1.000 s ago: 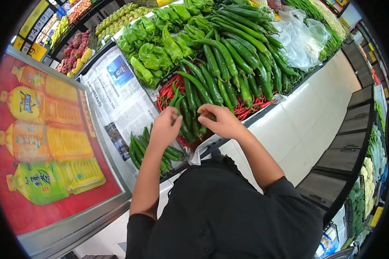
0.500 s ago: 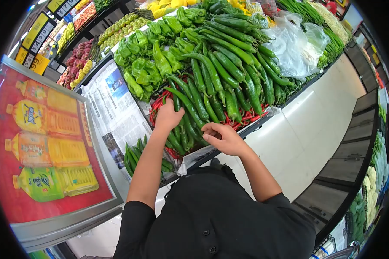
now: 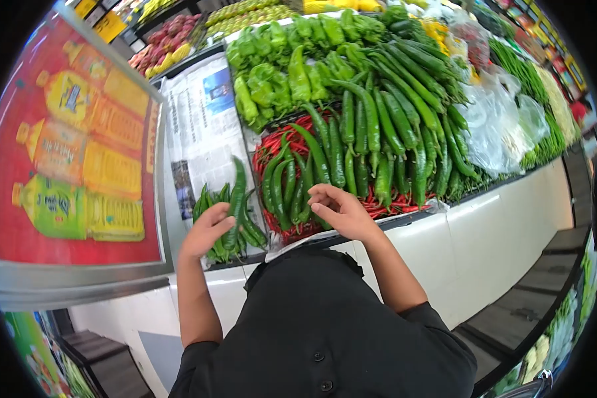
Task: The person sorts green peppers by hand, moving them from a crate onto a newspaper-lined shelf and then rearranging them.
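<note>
My left hand (image 3: 207,230) is closed on a long green chili pepper (image 3: 237,192), which stands nearly upright above a small pile of green chili peppers (image 3: 251,232) at the tray's left front. Loosely curled, my right hand (image 3: 346,212) hovers at the front edge of the big heap of green chili peppers (image 3: 395,123); a gap shows between thumb and fingers, and I see nothing in it. Several green peppers (image 3: 285,182) lie close to its left. Thin red chilies (image 3: 270,149) show underneath and around them.
Newspaper (image 3: 209,126) lines the left of the stand. Light green peppers (image 3: 272,83) lie behind, and a clear plastic bag (image 3: 497,126) rests on the right. A red drink-poster panel (image 3: 113,232) borders the left side. White floor tiles (image 3: 504,212) run along the right.
My left hand has moved from the big heap down and left to the small pile, with a green chili pepper in it. My right hand stays by the heap. The view has shifted.
</note>
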{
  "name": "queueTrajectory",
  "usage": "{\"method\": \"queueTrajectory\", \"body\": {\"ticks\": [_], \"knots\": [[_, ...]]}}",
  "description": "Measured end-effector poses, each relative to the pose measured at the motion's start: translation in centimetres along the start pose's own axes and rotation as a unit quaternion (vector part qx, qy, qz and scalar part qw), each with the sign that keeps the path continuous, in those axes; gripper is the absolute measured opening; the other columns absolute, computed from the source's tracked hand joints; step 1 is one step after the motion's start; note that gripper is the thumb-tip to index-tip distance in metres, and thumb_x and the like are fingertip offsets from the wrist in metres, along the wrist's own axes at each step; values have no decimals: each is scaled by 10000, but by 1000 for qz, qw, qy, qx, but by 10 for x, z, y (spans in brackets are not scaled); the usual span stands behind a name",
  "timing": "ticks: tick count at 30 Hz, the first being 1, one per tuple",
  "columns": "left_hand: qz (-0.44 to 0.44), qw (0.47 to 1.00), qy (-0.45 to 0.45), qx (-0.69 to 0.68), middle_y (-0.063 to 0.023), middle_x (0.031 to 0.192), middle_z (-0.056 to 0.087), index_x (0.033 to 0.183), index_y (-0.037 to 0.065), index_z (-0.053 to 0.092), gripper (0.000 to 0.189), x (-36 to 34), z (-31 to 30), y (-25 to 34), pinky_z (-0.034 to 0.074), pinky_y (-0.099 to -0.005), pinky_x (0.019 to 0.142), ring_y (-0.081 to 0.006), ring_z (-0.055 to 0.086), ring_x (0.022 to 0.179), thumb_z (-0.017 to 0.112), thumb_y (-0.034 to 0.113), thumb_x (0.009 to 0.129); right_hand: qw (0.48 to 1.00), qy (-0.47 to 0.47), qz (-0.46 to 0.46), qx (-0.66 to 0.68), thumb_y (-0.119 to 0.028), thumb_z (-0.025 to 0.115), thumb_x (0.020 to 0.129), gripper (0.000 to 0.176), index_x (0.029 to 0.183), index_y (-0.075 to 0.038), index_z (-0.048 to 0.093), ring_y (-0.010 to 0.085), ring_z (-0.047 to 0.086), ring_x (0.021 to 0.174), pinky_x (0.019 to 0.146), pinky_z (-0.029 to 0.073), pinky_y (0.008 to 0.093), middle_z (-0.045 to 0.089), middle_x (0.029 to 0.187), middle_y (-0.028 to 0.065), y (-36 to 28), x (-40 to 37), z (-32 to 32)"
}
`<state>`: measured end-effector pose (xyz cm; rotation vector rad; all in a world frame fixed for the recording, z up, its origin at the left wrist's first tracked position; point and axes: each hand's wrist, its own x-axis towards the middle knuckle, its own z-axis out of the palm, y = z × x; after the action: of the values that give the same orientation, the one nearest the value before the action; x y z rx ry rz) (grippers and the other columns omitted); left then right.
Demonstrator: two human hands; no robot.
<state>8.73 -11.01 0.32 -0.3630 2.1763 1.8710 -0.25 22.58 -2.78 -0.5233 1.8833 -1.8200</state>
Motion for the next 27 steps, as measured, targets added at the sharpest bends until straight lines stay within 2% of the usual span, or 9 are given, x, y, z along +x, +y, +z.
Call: {"method": "queueTrajectory", "body": {"ticks": [3,6,7,10,11,17,20,23,27], "knots": [[-60,992,45,104,-34,902,616,1223,-14,518,339,-7,-42,-46,501,-251,670,-109,600,814,671,145,966,999,-45,8,-1,-127,644,997,314,1287,-26,581,63,576,910,810,484,245,653,1065,5,7,7,7],[-70,988,73,120,-59,900,631,1192,-36,512,335,-6,-36,-69,513,-277,573,-112,610,803,670,156,968,997,-74,5,-25,-133,648,995,312,1282,-25,588,67,576,904,813,486,249,651,1054,2,4,12,15],[-51,987,100,116,-86,856,623,1108,-53,540,318,-3,-30,-81,532,-318,554,-129,631,723,697,169,943,996,-81,5,-29,-133,649,994,313,1282,-25,588,69,579,906,813,488,250,651,1052,3,2,13,17],[-73,980,104,150,-109,806,625,1013,-61,575,321,8,-19,-99,530,-334,529,-160,649,623,737,193,903,994,-94,9,-46,-128,649,991,320,1287,-22,587,75,585,913,813,492,254,652,1048,6,-3,14,26],[-58,974,120,184,-146,772,634,931,-68,581,335,14,-17,-109,525,-355,514,-201,657,541,772,198,857,994,-95,12,-52,-126,649,990,323,1289,-20,585,77,588,915,814,493,255,652,1047,6,-3,13,27],[-130,910,105,380,-308,885,677,943,-78,570,424,34,-6,-104,556,-473,735,-417,708,825,819,230,790,995,-83,39,-32,-112,649,983,333,1290,-3,581,75,588,919,807,495,249,652,1050,16,2,0,41],[-119,909,112,384,-341,939,675,1039,-81,550,498,34,0,-96,537,-516,841,-485,665,965,825,244,781,995,-79,59,-11,-112,656,978,340,1288,3,581,73,589,921,808,495,244,655,1040,19,0,-7,45],[-110,887,107,436,-342,943,673,1117,-81,511,548,36,5,-94,533,-533,859,-495,664,967,818,236,793,997,-53,49,-37,-121,654,965,333,1251,39,594,116,632,899,812,522,281,675,1000,58,-2,-10,50],[-112,892,96,428,-329,941,677,1090,-65,505,508,34,-1,-98,533,-529,868,-497,661,970,811,226,807,996,-59,58,-32,-122,651,972,336,1262,36,589,104,628,897,808,523,283,674,1005,50,3,-6,60]]}}
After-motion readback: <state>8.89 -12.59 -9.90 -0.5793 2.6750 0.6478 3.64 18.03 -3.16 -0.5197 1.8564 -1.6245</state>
